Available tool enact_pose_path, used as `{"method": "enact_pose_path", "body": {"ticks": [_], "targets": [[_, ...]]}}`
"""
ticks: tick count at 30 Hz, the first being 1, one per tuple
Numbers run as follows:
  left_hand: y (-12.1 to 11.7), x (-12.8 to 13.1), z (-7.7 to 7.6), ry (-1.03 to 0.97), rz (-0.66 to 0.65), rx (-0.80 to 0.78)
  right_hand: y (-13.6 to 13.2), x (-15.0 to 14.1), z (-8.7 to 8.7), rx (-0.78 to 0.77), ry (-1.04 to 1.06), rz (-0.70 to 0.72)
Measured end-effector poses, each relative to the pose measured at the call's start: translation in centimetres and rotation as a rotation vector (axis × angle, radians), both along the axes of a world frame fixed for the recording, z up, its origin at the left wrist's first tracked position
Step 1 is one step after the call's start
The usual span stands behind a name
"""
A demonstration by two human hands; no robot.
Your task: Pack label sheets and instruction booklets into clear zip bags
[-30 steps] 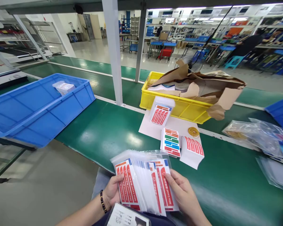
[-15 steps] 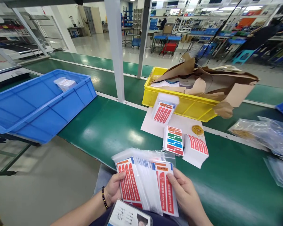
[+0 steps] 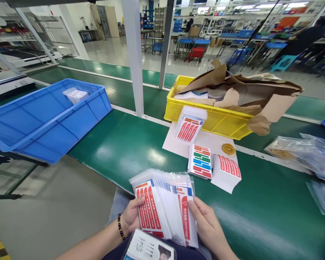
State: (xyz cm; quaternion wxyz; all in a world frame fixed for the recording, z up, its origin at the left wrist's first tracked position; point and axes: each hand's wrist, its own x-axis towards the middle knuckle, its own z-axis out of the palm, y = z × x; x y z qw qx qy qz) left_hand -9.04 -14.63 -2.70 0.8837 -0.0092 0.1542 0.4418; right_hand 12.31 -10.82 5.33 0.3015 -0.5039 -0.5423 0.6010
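Both hands hold a fanned stack of label sheets in clear plastic bags (image 3: 166,206) over my lap, at the edge of the green bench. My left hand (image 3: 132,215) grips the left side, thumb on top of a red-striped sheet. On the right side, my right hand (image 3: 207,222) pinches the edge, its thumb on the front bag. Beyond the fan lie a stack of multicoloured label sheets (image 3: 201,161) and a curved stack of red label sheets (image 3: 226,171). Another bagged pile of red labels (image 3: 189,128) leans near the yellow bin.
A blue bin (image 3: 51,122) with a white bagged bundle (image 3: 76,95) stands at left. The yellow bin (image 3: 208,121) holds torn brown paper. Rubber bands (image 3: 229,149) lie on a white sheet. Plastic bags (image 3: 300,151) lie at right. A post (image 3: 134,57) rises behind the bench.
My right hand has shifted left with its edge of the fan, so the fan is narrower and less of the right-hand sheet shows. My left hand stays nearly where it was.
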Motion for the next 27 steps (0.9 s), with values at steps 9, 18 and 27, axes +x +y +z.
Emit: {"method": "enact_pose_path", "body": {"ticks": [9, 18, 27], "targets": [[-0.3, -0.1, -1.2, -0.016, 0.054, 0.008, 1.4, 1.3, -1.2, 0.205, -0.107, -0.149], [0.0, -0.2, -0.5, -0.066, 0.015, 0.074, 0.1, -0.5, 0.4, 0.013, 0.036, 0.053], [0.1, -0.1, -0.4, -0.083, 0.044, 0.055, 1.6, 1.9, -0.9, 0.212, -0.187, -0.108]]}}
